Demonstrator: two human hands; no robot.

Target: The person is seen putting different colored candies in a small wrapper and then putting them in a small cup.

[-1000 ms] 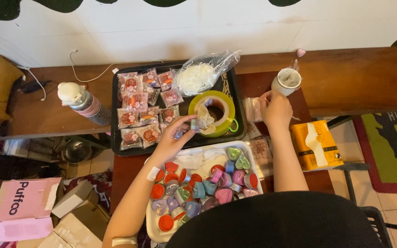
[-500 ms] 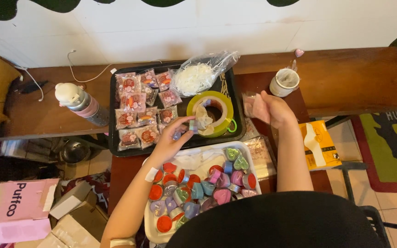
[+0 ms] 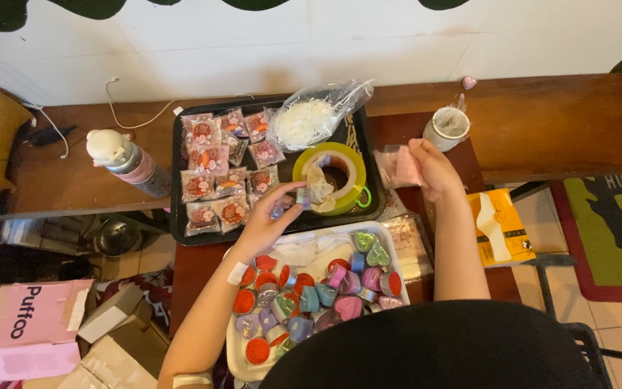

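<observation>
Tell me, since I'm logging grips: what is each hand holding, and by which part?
The left hand pinches a small candle by its sides at the fingertips. The right hand holds a clear plastic bag by its right edge.

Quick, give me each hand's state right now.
Left hand: pinching a small candle over the black tray.
Right hand: holding a clear pink packet.

Table's dark polished wood, the black tray looks like matt plastic, and the packets are glossy, crinkly cellophane.
</observation>
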